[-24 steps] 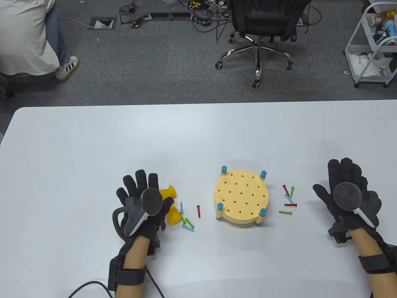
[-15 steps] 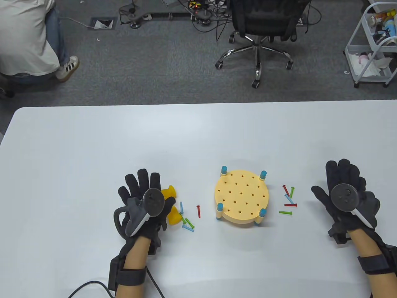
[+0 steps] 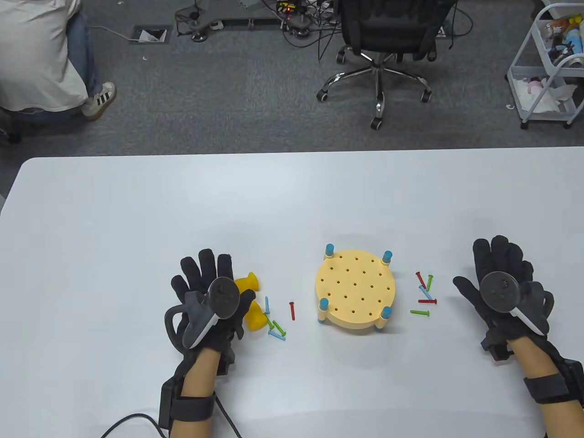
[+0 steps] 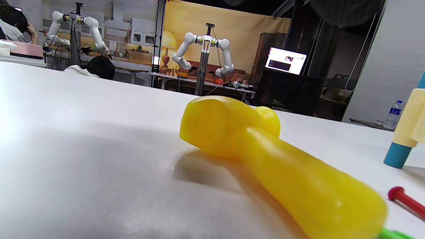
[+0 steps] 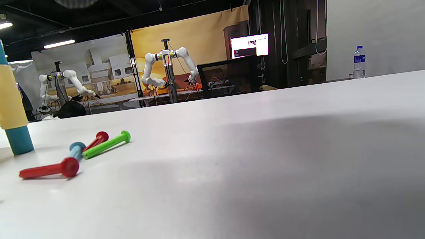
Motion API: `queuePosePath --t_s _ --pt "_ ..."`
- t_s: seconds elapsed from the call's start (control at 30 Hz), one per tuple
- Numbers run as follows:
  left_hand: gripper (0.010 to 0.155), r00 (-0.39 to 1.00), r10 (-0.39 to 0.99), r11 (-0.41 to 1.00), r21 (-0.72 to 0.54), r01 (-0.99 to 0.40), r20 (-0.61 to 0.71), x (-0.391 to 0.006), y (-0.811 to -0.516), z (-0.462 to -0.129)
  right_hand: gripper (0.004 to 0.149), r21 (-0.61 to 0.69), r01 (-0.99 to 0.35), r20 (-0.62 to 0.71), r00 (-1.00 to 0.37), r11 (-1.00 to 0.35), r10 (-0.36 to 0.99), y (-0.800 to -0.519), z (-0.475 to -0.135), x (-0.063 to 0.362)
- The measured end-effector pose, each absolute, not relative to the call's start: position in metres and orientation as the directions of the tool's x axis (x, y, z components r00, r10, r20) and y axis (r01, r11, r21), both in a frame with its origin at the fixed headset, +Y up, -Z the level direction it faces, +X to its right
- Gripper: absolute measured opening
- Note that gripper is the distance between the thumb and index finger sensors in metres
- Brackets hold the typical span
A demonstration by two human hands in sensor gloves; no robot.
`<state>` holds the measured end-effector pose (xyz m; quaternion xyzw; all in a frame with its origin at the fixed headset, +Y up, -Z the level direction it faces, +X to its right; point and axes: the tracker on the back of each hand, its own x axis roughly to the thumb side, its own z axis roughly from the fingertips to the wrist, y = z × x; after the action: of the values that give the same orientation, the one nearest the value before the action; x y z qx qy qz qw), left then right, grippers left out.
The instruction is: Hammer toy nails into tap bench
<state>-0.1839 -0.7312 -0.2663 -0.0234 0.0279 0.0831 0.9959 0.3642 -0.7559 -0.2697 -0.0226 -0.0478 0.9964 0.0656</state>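
Tap bench [image 3: 355, 292] sits right of centre in the lower half of the table view, round cream top on blue legs. All holes read as empty; no nail is seated yet.

Loose nails in two clusters: one [image 3: 424, 292] just right of the bench, one [image 3: 275, 325] to its left, plus a lone red nail [image 3: 292, 310] between that cluster and the bench.

Yellow hammer [image 3: 252, 303] lies flat on the table [image 3: 137, 219], left of the bench, partly under the left hand [image 3: 211, 301]. The left wrist view shows it resting free on the surface, no finger on it.

Left hand: fingers spread and extended, palm down above the hammer, gripping nothing. Against the frames of 0.8 s and 0.5 s ago it has barely shifted (a small wobble only).

Right hand [image 3: 504, 292]: fingers likewise spread, holding nothing, well right of the right-hand nails. It has drifted slightly toward frame left over the last 0.8 s, closing on that cluster.

Judgement: task at its very start. The drift suggests the right hand is heading for a nail, while the left is placed to take the hammer.
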Motion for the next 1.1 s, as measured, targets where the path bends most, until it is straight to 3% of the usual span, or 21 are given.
queuePosePath --t_s 0.3,0.63,0.77,0.9,1.1 --pt "0.087 0.998 0.041 0.999 -0.014 -0.042 -0.055 -0.179 -0.727 -0.264 0.089 -0.095 -0.096 -0.035 -0.994 -0.991 0.1 -0.758 -0.267 0.363" --pt "0.087 0.992 0.089 0.996 -0.016 -0.091 -0.084 -0.186 -0.725 -0.263 0.089 -0.07 -0.086 -0.025 -0.996 -0.994 0.088 -0.763 -0.269 0.361" --pt "0.09 0.993 0.057 0.997 -0.051 -0.062 -0.1 -0.184 -0.73 -0.265 0.089 -0.066 -0.083 -0.019 -0.996 -0.994 0.085 -0.764 -0.269 0.36" --pt "0.103 0.982 -0.029 0.995 -0.1 0.01 -0.188 -0.18 -0.737 -0.264 0.089 -0.062 -0.078 -0.012 -0.997 -0.995 0.079 -0.764 -0.268 0.358" --pt "0.109 0.961 -0.105 0.97 -0.239 0.043 -0.254 -0.168 -0.756 -0.266 0.089 -0.054 -0.063 -0.005 -0.998 -0.997 0.063 -0.764 -0.267 0.355"
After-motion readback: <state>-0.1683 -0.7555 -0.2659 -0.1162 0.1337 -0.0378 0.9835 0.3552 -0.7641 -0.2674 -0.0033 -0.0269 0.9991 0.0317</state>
